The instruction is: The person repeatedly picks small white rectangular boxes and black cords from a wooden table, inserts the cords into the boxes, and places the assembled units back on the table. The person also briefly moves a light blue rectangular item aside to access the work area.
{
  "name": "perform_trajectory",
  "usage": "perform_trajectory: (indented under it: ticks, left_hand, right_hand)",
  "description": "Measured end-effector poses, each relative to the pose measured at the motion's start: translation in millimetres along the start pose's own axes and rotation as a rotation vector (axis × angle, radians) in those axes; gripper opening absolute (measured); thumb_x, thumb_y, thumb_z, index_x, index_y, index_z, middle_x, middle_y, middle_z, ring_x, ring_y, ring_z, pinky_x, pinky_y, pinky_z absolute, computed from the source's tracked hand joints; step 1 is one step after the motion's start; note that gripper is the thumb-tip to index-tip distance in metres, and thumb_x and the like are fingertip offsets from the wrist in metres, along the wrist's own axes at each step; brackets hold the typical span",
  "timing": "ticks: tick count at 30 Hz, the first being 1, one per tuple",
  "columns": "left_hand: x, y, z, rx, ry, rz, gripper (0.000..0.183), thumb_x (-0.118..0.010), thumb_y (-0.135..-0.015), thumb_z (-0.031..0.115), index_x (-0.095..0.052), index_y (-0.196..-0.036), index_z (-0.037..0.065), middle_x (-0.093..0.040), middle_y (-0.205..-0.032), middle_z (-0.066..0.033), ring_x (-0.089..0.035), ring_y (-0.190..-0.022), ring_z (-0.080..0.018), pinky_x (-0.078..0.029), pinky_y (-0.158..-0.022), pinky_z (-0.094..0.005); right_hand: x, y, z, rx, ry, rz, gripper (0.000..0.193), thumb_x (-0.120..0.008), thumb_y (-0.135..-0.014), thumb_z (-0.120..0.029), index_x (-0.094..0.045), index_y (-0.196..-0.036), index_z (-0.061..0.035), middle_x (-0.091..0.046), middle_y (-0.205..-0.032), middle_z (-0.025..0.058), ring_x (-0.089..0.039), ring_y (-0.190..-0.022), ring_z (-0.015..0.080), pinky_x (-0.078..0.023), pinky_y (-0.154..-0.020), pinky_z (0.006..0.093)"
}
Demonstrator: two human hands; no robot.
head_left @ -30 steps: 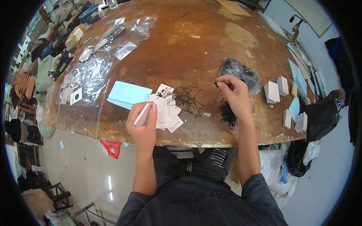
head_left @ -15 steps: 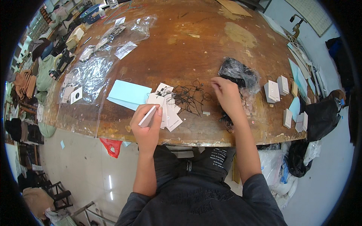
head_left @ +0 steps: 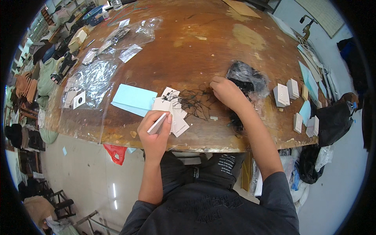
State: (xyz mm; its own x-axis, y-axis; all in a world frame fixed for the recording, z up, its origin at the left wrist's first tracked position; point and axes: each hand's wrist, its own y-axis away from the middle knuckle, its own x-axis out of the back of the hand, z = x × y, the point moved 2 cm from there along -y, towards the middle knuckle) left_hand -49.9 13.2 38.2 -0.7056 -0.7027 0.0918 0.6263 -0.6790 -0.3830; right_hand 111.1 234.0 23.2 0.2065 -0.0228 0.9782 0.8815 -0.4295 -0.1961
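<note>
A small stack of white cards (head_left: 157, 123) stands on edge in my left hand (head_left: 153, 135), which is closed round it near the table's front edge. Just beyond that hand lies a fanned pile of white hang tags (head_left: 179, 124), with black strings (head_left: 196, 102) tangled out to their right. My right hand (head_left: 228, 93) is at the right end of the tangle, its fingers drawn together. What sits between those fingertips is too small to make out. A light blue folded sheet (head_left: 134, 98) lies left of the tags. Beyond my right hand rests a clear plastic bag (head_left: 248, 74) with black material inside.
Several white card stacks (head_left: 281, 95) stand at the right, near light blue sheets (head_left: 308, 78). Clear plastic bags (head_left: 94, 80) cover the table's left side, with a white tag with a black circle (head_left: 79, 100) on them. A red bag (head_left: 115, 152) hangs below the front edge.
My right hand has moved left, from beside the plastic bag to the end of the black strings. My left hand has shifted slightly right, still holding the cards.
</note>
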Motion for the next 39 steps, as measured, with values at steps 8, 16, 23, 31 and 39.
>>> perform_trajectory:
  ticks: [8, 16, 23, 31, 39]
  left_hand:
    - [1.5, 2.8, 0.2, -0.001, -0.005, -0.010, 0.008, -0.069, -0.082, 0.001, -0.066, -0.089, -0.003, -0.066, -0.085, -0.0088, -0.061, -0.078, -0.0145, -0.047, -0.074, -0.0262]
    - [-11.9, 10.8, -2.1, 0.210, 0.303, -0.274, 0.012, -0.063, -0.090, 0.006, -0.064, -0.098, -0.003, -0.064, -0.095, -0.0064, -0.062, -0.079, -0.0126, -0.047, -0.070, -0.0252]
    - [-35.3, 38.1, -8.5, 0.511, 0.531, -0.525, 0.017, -0.061, -0.093, 0.009, -0.061, -0.107, -0.002, -0.061, -0.091, -0.0037, -0.062, -0.078, -0.0109, -0.049, -0.068, -0.0238]
    - [-31.0, 40.1, -2.9, 0.305, 0.402, -0.400, 0.018, -0.061, -0.093, 0.008, -0.060, -0.108, -0.001, -0.062, -0.092, -0.0041, -0.061, -0.080, -0.0097, -0.051, -0.070, -0.0237]
    - [-34.5, 52.8, -7.7, 0.557, 0.611, -0.476, 0.019, -0.063, -0.093, 0.010, -0.060, -0.107, -0.002, -0.063, -0.090, -0.0049, -0.063, -0.077, -0.0117, -0.051, -0.070, -0.0260]
  right_hand:
    - [24.2, 2.1, -4.8, -0.165, -0.180, 0.083, 0.012, -0.054, -0.080, 0.001, -0.058, -0.091, 0.0009, -0.064, -0.085, 0.0185, -0.064, -0.085, 0.0334, -0.052, -0.075, 0.0394]
    - [54.2, 51.4, -41.1, -0.596, -1.574, 0.221, 0.011, -0.050, -0.091, -0.002, -0.061, -0.090, -0.0009, -0.058, -0.077, 0.0038, -0.056, -0.067, 0.0133, -0.047, -0.061, 0.0261]
    - [13.7, 81.4, -137.2, -0.424, -1.278, 0.343, 0.030, -0.049, -0.100, -0.017, -0.063, -0.117, 0.0039, -0.061, -0.095, 0.0066, -0.055, -0.079, 0.0118, -0.046, -0.067, 0.0255]
    - [20.9, 78.5, -134.9, -0.251, -1.210, 0.321, 0.035, -0.049, -0.099, -0.023, -0.063, -0.120, 0.0009, -0.065, -0.105, 0.0112, -0.054, -0.100, 0.0228, -0.042, -0.090, 0.0353]
    - [37.5, 72.4, -131.9, -0.513, -1.381, 0.334, 0.026, -0.056, -0.094, -0.014, -0.065, -0.114, 0.0003, -0.066, -0.112, 0.0123, -0.059, -0.101, 0.0270, -0.045, -0.094, 0.0368]
